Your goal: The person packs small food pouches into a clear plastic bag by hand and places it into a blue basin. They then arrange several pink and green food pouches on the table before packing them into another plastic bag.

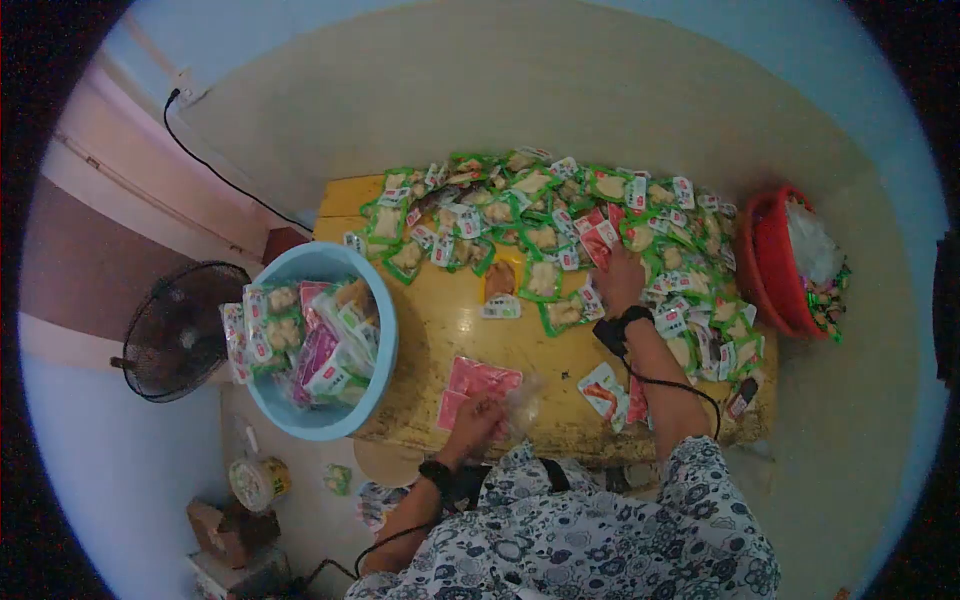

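Note:
At the near edge of the yellow table, my left hand is closed with its fingers on a clear plastic bag. Pink packets lie flat just beyond and beside that hand. My right hand stretches into the pile of green-edged food packets, its fingers closed on a red packet; the fingertips are partly hidden. Close to my right forearm lie a white packet with a red picture and another red packet.
A blue tub full of packets stands at the left, beside a black fan. Red basins with a plastic bag are at the right. Cords run from both wrists. A bucket and cardboard box stand on the floor.

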Demonstrator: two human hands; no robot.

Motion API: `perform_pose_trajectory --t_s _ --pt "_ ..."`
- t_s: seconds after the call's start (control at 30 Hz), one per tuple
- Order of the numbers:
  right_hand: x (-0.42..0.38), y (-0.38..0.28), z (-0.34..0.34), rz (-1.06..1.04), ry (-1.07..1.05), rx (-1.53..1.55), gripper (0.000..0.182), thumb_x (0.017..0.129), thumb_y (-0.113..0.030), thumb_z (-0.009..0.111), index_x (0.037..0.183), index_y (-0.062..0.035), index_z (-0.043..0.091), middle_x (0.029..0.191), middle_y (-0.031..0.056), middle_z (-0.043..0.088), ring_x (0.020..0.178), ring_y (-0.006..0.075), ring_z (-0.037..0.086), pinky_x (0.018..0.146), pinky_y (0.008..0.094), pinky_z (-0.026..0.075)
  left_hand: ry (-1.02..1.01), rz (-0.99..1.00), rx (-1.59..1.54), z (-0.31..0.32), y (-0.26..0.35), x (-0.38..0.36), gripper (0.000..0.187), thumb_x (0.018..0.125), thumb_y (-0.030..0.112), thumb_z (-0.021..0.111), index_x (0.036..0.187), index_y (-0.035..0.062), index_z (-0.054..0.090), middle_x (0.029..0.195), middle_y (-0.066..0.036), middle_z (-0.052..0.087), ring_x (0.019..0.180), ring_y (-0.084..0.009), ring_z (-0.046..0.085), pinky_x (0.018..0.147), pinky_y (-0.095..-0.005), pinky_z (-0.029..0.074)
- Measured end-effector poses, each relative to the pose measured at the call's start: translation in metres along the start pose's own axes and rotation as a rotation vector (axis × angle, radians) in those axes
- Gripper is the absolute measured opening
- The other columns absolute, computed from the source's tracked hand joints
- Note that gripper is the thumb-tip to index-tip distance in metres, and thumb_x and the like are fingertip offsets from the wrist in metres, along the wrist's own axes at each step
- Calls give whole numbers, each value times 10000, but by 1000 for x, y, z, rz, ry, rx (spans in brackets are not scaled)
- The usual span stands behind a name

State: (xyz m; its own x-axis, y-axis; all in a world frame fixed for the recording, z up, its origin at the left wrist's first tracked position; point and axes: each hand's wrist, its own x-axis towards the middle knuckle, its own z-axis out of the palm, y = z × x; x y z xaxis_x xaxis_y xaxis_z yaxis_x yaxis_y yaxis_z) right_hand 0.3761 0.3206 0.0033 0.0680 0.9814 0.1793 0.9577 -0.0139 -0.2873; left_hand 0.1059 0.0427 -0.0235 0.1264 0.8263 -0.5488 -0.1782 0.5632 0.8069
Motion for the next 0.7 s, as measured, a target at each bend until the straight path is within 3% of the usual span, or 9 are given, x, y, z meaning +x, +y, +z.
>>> perform_pose_trajectory --t_s 0.13,0.17,0.27,0.37,0.53,0.63,0.7 --pt "5 14 15 -180 90 -86 421 701 -295 756 1000 -49 588 884 218 629 909 424 605 738 503 502 -7 92 -5 2 2 -7 144 932 115 562 1049 36 591 771 -37 622 598 -128 620 503 -255 504" --pt "5 19 19 -167 67 -93 395 726 -295 733 1000 -47 593 867 218 631 885 421 609 730 504 500 -18 134 13 3 2 -7 140 934 115 562 1048 37 587 771 -36 622 609 -129 624 511 -255 507" --pt "6 13 8 -119 27 -78 320 802 -284 652 999 -37 605 827 217 636 814 411 616 705 503 495 -28 18 -103 5 -1 -5 133 940 145 564 1018 40 587 773 -33 619 622 -119 621 535 -253 511" --pt "2 20 -1 -61 67 65 254 875 -239 564 995 -19 605 804 193 643 750 371 622 675 473 496 29 12 53 7 9 -11 142 936 160 575 1016 44 584 773 -33 616 638 -116 622 550 -255 516" --pt "8 57 -2 65 186 646 195 942 -198 515 969 -25 602 793 53 639 721 180 638 615 346 485 -23 147 47 -6 -21 10 121 919 152 594 970 44 602 774 -39 625 655 -115 619 566 -269 524" --pt "-10 67 -3 284 -23 1118 142 946 -190 537 981 -73 610 825 -18 610 691 85 588 609 283 471 -5 140 2 -4 -28 11 121 910 155 603 933 36 605 767 -38 624 643 -112 606 564 -269 514" --pt "-42 57 -20 339 -130 1393 189 932 -223 567 1049 -78 598 884 13 614 790 128 600 620 305 494 2 172 62 -2 -20 11 127 903 158 611 915 32 602 759 -35 619 628 -108 593 557 -265 498"
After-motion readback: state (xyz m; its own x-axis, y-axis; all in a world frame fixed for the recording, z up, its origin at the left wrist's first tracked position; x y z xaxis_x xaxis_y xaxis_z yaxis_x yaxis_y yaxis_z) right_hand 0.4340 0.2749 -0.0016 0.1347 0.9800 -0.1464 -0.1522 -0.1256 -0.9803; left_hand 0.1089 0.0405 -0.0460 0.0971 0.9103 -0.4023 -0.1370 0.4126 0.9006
